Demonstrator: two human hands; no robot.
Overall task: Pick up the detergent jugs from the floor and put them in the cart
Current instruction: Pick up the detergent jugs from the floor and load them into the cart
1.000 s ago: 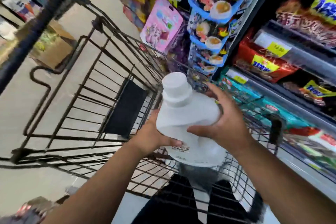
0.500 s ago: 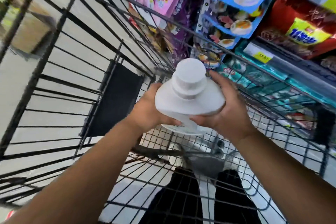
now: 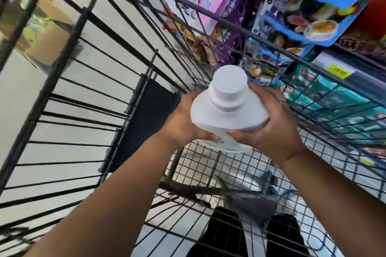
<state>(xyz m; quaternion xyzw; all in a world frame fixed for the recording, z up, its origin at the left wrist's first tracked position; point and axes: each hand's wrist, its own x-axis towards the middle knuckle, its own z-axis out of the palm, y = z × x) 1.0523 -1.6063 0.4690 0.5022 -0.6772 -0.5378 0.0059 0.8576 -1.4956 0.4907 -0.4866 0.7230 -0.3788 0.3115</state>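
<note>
White detergent jug (image 3: 227,110) upright, cap up, off floor, held inside cart (image 3: 117,98) basket above wire bottom; not set down. Left hand (image 3: 183,123) grip clamped on jug's 9 o'clock side, right hand (image 3: 271,129) grip clamped at 3 o'clock. Basket otherwise looks bare. Judged: first jug nearly placed; release left. Other jugs not in view.
</note>
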